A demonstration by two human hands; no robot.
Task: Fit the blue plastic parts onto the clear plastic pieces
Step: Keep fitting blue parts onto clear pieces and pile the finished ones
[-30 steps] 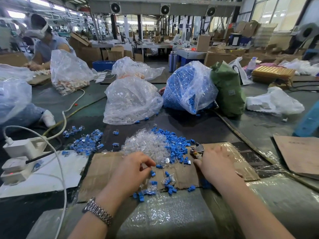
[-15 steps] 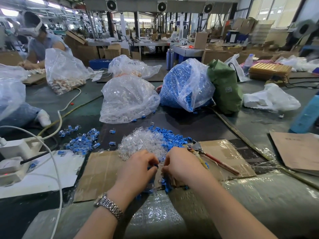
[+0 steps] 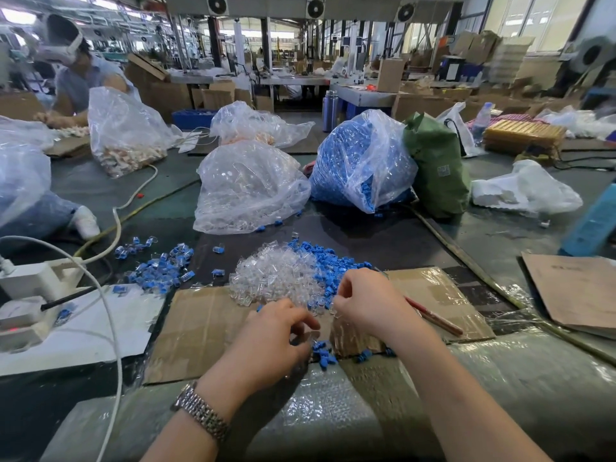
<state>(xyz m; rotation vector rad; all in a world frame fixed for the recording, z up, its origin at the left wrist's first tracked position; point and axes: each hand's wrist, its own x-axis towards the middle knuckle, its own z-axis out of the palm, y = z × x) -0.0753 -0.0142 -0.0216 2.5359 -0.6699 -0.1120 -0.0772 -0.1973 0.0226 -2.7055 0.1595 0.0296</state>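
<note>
Head view: both hands (image 3: 366, 305) pinched at clear pieces (image 3: 276, 278).

A dark tabletop (image 3: 383, 238) carries taped cardboard (image 3: 206, 328), loose clear pieces (image 3: 276, 278), blue parts (image 3: 333, 265) and bulging plastic bags (image 3: 250, 188).

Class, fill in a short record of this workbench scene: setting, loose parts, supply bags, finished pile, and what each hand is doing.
setting: factory bench, cardboard sheet
loose parts: clear pieces, blue parts
supply bags: clear bag, blue bag
finished pile: assembled pieces, left side
left hand: fingers curled, contents unclear
right hand: pinching at the pile's edge
</note>
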